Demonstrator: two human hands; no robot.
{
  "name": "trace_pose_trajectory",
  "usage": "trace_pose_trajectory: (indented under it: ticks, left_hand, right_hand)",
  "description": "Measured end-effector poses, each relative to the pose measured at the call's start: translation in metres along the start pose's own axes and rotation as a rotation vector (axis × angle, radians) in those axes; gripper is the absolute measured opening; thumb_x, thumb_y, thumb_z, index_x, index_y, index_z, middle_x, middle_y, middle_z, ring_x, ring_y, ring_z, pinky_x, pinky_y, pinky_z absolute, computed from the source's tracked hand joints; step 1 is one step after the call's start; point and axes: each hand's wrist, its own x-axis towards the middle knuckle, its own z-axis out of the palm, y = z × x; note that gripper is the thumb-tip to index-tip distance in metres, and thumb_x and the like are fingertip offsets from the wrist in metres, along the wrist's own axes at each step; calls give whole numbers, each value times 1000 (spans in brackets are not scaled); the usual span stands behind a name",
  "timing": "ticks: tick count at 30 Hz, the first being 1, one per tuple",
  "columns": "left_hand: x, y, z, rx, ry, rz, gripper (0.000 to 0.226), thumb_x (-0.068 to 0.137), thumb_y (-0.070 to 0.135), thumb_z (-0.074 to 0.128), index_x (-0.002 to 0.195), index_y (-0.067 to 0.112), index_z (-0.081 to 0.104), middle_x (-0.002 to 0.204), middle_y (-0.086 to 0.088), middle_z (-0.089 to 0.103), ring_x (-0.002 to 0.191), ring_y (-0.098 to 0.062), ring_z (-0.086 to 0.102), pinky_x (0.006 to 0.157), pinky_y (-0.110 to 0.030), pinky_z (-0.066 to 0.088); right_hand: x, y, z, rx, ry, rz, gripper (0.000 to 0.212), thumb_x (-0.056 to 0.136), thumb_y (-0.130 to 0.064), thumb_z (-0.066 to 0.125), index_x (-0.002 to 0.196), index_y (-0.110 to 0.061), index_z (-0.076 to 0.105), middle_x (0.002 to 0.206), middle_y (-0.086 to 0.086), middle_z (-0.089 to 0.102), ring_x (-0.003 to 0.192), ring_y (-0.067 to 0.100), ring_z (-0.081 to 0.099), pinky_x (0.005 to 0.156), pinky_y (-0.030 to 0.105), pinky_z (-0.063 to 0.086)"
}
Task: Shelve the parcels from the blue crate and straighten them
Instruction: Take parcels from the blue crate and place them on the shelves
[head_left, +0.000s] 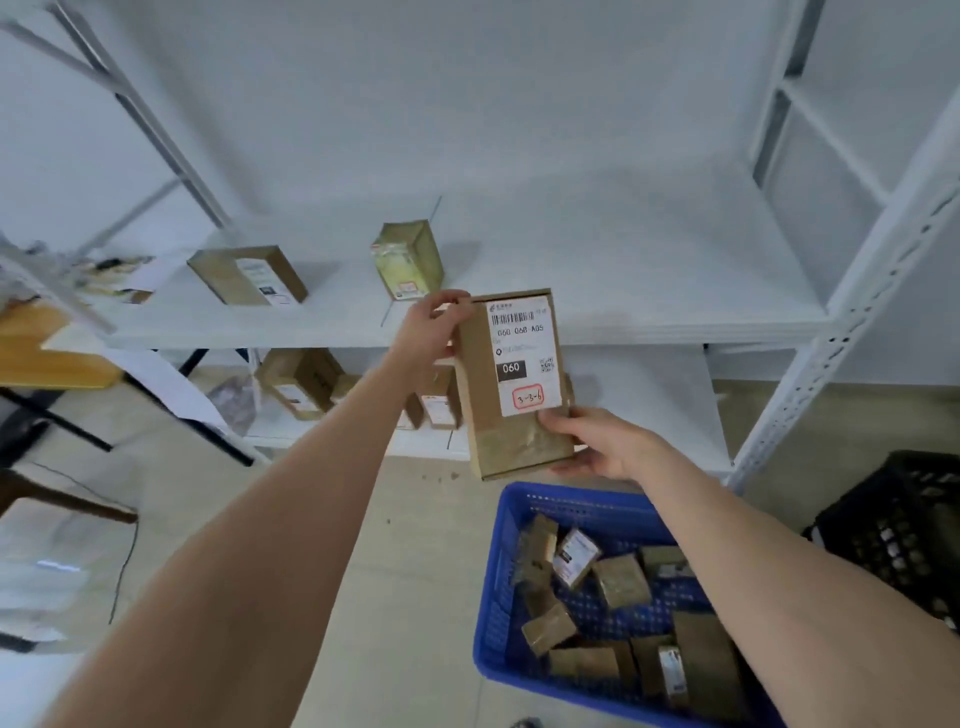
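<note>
The flat cardboard parcel (511, 384) is held up in front of the shelf (597, 291), above the blue crate (498, 597). The left hand (431, 327) pinches its top corner and the right hand (597, 441) pinches its bottom edge. It looks light and stiff, so holding the two ends should work well.

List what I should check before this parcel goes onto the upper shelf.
1. Grip: left hand and right hand both hold the held parcel: ok.
2. Label faces the camera, readable: ok.
3. Free space on the upper shelf right of the green parcel: ok.
4. Shelved parcels straight: brown parcel sits skewed: not ok.
5. Blue crate emptied: parcels inside: not ok.
6. Marking 3-3-6 matches this shelf: cannot tell.
</note>
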Motion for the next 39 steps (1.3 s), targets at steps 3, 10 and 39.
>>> trace_pose_trajectory:
  ticks: [3,10,39]
  left_hand:
    - [-13,28,-19,-31,20,90,13,95,17,55,107,19,60,91,-3,63,81,-18,59,72,-33,54]
    - [-24,60,-45,244,181,269,30,91,10,55,118,16,66,118,-5,65,110,-22,59,99,-32,46]
    - [-47,50,-132,409,90,275,48,83,2,58,129,16,59,130,-2,58,117,-23,55,96,-28,46]
  right_hand:
    - [-20,-21,15,78,67,-64,37,83,-18,73,115,-4,60,102,12,69,91,23,69,70,33,61]
    - [-51,-40,44,182,206,-156,17,87,4,64,102,-2,59,94,15,67,83,23,68,57,27,60]
    - [-61,-8,151,272,298,-161,24,83,2,70,101,-5,57,105,15,69,92,25,68,66,29,59]
